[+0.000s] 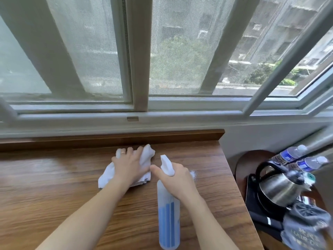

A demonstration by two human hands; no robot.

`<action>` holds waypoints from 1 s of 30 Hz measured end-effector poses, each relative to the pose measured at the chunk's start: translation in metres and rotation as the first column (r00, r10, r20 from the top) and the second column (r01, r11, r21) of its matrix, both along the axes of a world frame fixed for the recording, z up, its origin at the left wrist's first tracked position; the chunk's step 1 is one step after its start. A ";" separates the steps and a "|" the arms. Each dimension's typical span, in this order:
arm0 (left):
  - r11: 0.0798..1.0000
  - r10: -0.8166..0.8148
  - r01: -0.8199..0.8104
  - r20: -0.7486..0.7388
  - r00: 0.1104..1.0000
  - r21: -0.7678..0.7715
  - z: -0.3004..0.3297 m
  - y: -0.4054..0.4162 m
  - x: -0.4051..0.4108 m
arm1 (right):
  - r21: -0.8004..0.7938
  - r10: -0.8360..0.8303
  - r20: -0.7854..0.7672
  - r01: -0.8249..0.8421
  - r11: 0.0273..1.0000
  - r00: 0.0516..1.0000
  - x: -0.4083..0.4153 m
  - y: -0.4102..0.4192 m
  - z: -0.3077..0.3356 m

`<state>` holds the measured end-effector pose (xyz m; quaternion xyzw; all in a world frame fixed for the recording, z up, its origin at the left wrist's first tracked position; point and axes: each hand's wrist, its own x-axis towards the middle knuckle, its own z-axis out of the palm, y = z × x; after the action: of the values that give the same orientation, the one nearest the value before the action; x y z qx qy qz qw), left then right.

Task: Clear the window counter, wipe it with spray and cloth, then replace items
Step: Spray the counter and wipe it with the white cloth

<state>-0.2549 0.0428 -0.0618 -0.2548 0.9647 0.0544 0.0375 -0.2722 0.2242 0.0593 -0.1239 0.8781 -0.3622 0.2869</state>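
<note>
A wooden window counter (54,186) runs below the window. My left hand (130,166) presses flat on a crumpled white cloth (146,156) near the counter's back ledge, fingers spread over it. My right hand (175,179) grips the neck of a clear spray bottle (168,217) with blue stripes and a white nozzle, held above the counter just right of the cloth, nozzle pointing away from me. A small wet patch (192,174) shows on the wood beside my right hand.
Off the counter's right end, a round dark side table (252,157) carries a steel kettle (277,188) on a black tray, two water bottles (295,154) and a grey pouch (306,230). The window frame (140,116) and wooden ledge (111,138) border the counter's back.
</note>
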 end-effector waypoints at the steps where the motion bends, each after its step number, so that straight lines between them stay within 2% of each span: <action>1: 1.000 -0.009 0.009 -0.005 1.000 -0.011 -0.002 0.004 0.008 | 0.003 -0.001 0.001 0.001 1.000 1.000 0.000 0.000 -0.001; 9: 0.986 -0.136 0.118 -0.154 0.979 -0.118 -0.023 0.040 0.070 | -0.015 -0.017 -0.003 0.017 1.000 1.000 -0.005 -0.001 0.002; 18: 0.992 -0.064 0.034 -0.247 0.967 -0.123 -0.031 0.016 0.029 | -0.016 -0.018 0.005 0.018 1.000 1.000 -0.007 0.000 -0.002; 25: 0.997 0.069 -0.072 -0.090 0.994 -0.031 -0.018 -0.002 -0.018 | -0.010 -0.005 -0.029 0.004 1.000 1.000 -0.002 0.001 0.001; 30: 0.999 0.030 -0.032 -0.047 0.998 -0.036 -0.015 0.004 -0.008 | 0.014 0.030 -0.048 -0.029 0.999 0.998 0.007 0.002 0.004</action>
<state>-0.2629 0.0471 -0.0765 -0.2690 0.9621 0.0430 0.0095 -0.2655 0.2266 0.0631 -0.1436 0.8851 -0.3492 0.2719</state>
